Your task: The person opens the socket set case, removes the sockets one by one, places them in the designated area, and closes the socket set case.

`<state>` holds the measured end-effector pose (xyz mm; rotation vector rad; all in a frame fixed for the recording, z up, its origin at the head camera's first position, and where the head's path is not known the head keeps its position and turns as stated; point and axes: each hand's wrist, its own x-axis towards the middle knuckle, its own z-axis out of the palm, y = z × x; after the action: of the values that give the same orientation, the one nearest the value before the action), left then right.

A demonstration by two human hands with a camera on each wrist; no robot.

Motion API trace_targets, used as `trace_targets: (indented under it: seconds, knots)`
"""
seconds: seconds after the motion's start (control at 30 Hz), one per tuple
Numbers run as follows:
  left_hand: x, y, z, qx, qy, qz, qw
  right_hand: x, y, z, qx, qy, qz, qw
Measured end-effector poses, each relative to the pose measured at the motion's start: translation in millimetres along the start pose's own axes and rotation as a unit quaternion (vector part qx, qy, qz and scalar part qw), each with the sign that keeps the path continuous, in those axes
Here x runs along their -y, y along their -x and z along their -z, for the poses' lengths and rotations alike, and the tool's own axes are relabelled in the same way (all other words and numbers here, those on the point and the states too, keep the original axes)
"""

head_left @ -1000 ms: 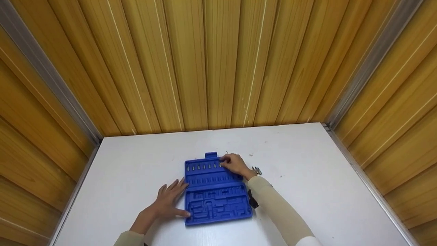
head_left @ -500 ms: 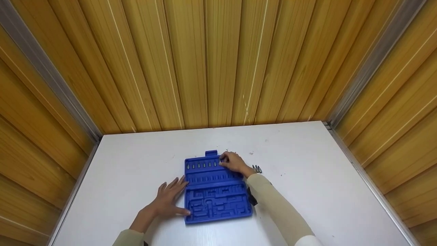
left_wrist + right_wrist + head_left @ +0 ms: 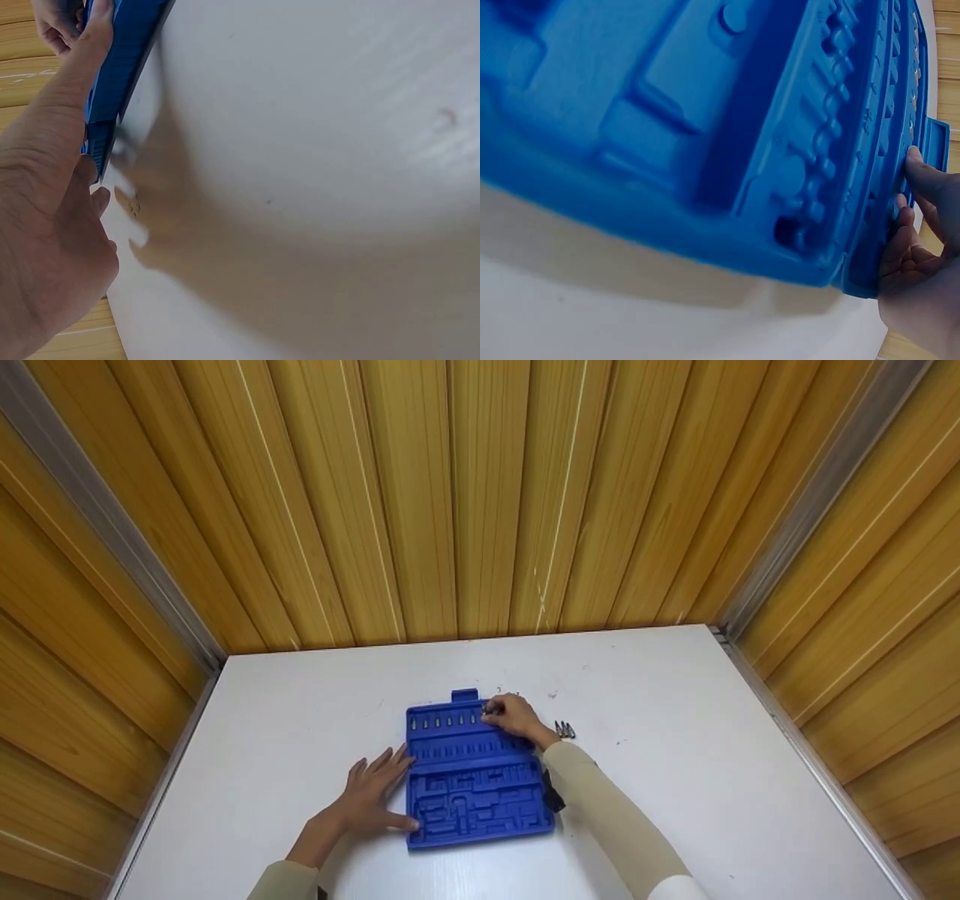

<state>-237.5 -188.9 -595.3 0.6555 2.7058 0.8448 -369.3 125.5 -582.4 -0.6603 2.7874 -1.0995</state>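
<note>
An opened blue plastic tool case (image 3: 480, 769) lies on the white table, its moulded slots facing up. Several small metal screwdriver bits (image 3: 449, 721) stand in a row along its far section. At the right end of that row, my right hand (image 3: 516, 715) pinches another bit (image 3: 484, 709) between thumb and fingertips. My left hand (image 3: 367, 793) rests against the case's left side, fingers spread and thumb over the near left rim. In the left wrist view, the left thumb (image 3: 97, 30) lies along the case edge. The bit is hidden by the fingers in the right wrist view.
Several loose bits (image 3: 565, 730) lie together on the table, just right of the right wrist. The case's latch tab (image 3: 464, 694) sticks out at its far edge. Wood-patterned panels (image 3: 480, 510) rise behind the table (image 3: 675, 720) and along both sides.
The bit at the right fingertips shows slightly farther up, near the case's far rim, as the fingers shift a little. The left hand stays in place on the case.
</note>
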Motion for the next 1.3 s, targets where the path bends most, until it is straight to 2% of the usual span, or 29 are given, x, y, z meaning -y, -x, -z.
trace_targets:
  seconds: [0.17,0.33,0.43,0.63,0.77,0.93,1.07,1.3]
  knots:
    - [-0.7,-0.4,0.0,0.001,-0.002,-0.004,1.0,-2,2.2,-1,-0.013,-0.032,0.005,0.9994]
    - [0.4,-0.6,0.4,0.0,-0.001,-0.004,1.0,-3,3.2,2,-0.018,-0.102,0.012,0.9945]
    - [0.5,-1.3,0.4,0.002,-0.002,0.0,1.0,-3,5.1,8,-0.012,-0.145,-0.006,0.9893]
    - [1.0,-2.1,1.1,0.0,-0.01,0.005,0.9999,-3,12.0,24,0.001,-0.196,-0.062,0.9787]
    - [1.1,-2.0,0.2,0.0,-0.01,0.006,0.9999,-4,19.3,36,0.014,-0.202,-0.081,0.9759]
    - [1.7,-0.4,-0.7,0.001,-0.014,0.007,0.9999,-10,30.1,49,0.024,-0.199,-0.066,0.9775]
    - [1.0,-0.1,0.1,-0.003,-0.014,0.002,0.9999,-17,38.6,60,0.035,-0.197,-0.074,0.977]
    - [0.0,-1.8,0.7,0.0,-0.014,0.001,0.9999,-31,54.1,77,0.062,-0.239,-0.117,0.962]
